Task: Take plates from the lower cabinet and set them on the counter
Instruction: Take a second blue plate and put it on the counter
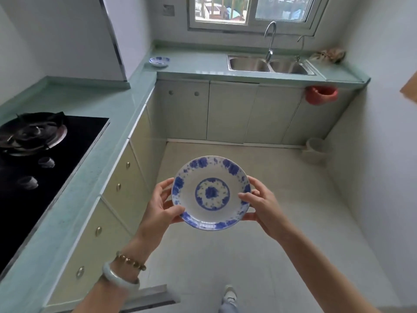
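Item: plate (211,192), white with blue floral rim and blue central medallion. Location: held in the air above the floor (270,222), in front of the person, face up and tilted slightly toward the camera; not touching any surface.

Left hand (161,206): grips the plate's left edge, fingers (165,185) curled behind the rim, thumb laid over the lower-left of the rim. Wrist carries a beaded bracelet (130,260) and a pale bangle (117,277).

Right hand (262,205): grips the plate's right edge, thumb over the rim on the upper face, the other digits wrapped beneath and behind.

Second plate (159,61): same blue-and-white pattern, resting on the pale green counter (94,168) at the far corner, left of the sink (268,64) and well apart from the held one.

Lower cabinet (121,186): cream doors with small round knobs, running under the counter at the left and along the far wall; a door edge near the bottom of the view appears to stand open.

Other fixtures: black gas hob (45,154) set into the left counter; faucet (270,39) above the double sink; window (252,10) behind it; red container (321,94) hanging below the right end of the counter; pale bucket (316,150) on the floor at right.
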Tool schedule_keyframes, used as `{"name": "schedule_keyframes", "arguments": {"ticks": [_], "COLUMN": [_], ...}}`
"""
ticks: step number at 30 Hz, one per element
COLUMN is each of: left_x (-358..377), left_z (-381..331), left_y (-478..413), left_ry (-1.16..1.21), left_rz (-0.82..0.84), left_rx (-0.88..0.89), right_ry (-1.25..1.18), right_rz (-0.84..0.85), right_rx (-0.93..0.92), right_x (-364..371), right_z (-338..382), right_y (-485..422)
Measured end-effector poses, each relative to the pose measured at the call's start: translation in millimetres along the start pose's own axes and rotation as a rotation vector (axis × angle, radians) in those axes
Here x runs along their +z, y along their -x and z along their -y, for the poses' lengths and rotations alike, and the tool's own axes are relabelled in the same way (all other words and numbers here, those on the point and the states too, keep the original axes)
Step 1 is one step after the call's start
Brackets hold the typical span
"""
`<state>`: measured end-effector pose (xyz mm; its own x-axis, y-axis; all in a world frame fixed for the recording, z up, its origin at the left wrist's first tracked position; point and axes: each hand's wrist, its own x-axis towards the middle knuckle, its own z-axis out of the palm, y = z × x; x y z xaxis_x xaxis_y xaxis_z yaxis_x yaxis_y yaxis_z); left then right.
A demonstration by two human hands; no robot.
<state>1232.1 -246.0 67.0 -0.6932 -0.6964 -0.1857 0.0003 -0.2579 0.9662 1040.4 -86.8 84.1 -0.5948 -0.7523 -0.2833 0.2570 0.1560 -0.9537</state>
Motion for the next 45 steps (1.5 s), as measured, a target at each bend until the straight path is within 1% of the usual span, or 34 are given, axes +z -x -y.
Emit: {"name": "schedule_keyframes", "arguments": {"ticks": [7,14,21,27,32,40,45], "left_x": [59.0,69.6,46.6,11.2,-13.7,-42.3,-61.3], "left_z": [-14.9,-27.0,-52.6,-83.7,-115.2,-134.9,-145.3], "left_y": [-96.0,-180.2,-302.8,-427.6,-517.3,-634.6,-735.6], "left_ry": [0.043,0.07,0.062,0.048,0.032,0.056,0.059], "left_rz": [-0.069,-0.129,-0.145,-0.119,-0.109,-0.126,-0.126], "left_rx": [0.021,0.031,0.039,0.037,0.031,0.013,0.018], "right_ry": [0.043,0.035,0.019,0.001,-0.024,-0.032,-0.013], "right_rz": [0.062,0.126,0.159,0.14,0.164,0.173,0.189], "right_rx": [0.005,0.038,0.038,0.065,0.075,0.085,0.076], "right_x": [-62.0,-77.1,-61.2,-32.4,-14.2,6.4,16.3], "right_z": [51.5,78.4,105.0,140.5,166.8,193.4,212.3], "right_y": [-99.6,-196.3,-327.1,-447.6,-537.1,-657.6,-758.7]}}
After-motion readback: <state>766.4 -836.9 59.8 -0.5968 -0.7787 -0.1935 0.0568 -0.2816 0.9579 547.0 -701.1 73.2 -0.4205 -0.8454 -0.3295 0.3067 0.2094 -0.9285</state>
